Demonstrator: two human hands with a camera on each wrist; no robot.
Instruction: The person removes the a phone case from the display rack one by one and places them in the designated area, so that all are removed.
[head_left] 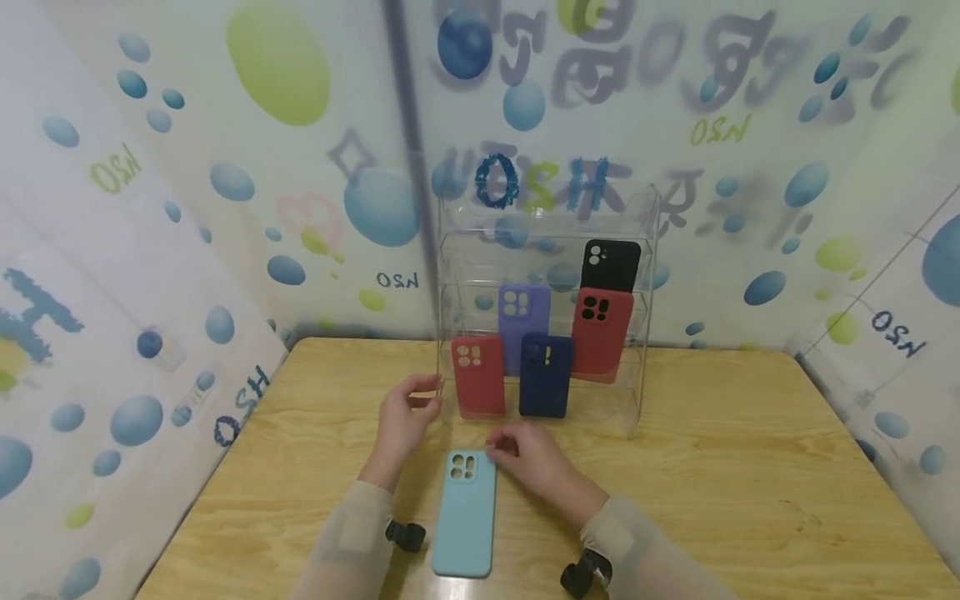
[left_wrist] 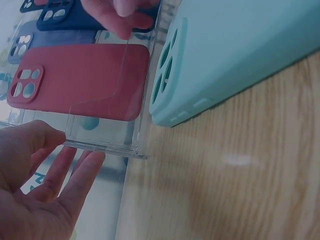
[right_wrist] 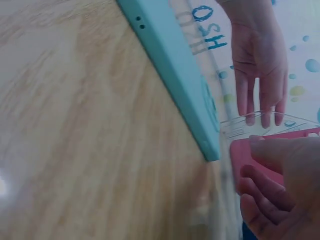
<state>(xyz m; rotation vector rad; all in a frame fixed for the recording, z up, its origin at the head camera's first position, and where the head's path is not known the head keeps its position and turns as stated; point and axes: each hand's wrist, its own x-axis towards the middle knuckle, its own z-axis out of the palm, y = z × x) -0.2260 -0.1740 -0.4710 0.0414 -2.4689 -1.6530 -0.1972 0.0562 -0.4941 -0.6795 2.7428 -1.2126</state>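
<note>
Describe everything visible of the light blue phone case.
The light blue phone case looks smooth and matte, like silicone, with rounded corners, a camera panel with several openings at its far end, and two small dark dots on one side. It lies flat, back up, on the wooden table in front of the clear rack, long sides running towards it. The right hand is at its far right corner; whether they touch is unclear.

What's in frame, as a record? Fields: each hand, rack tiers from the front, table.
left hand: touching the left edge of the clear rack
right hand: holding nothing, beside the light-blue case, near its cutout end
front tier: left red case, navy case
second tier: purple case, right red case
third tier: black case
table: light-blue case lying flat, cutouts toward the rack
</note>
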